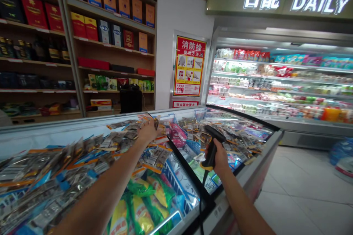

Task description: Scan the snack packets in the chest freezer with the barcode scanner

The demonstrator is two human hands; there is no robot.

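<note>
Now the right hand [221,158] holds the scanner [211,151], handle down, right of the packets [156,157] by the left hand [147,131], whose grip I can't tell.

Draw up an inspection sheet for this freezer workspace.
Surface: chest freezer, glass-topped on the right.
Job's things: black barcode scanner, held handle down; many orange-edged packets, heaped and overlapping on the left.
Clutter: green-and-yellow bags lie in the freezer beside a blue wire basket.
Hands: right hand wraps the scanner's handle; left hand is at the packets, grip unclear.
Cables: black cable runs down from the scanner and out of view.
Surroundings: shelves of boxed goods behind on the left, fire-hydrant poster on the wall, lit refrigerated display on the right.
</note>
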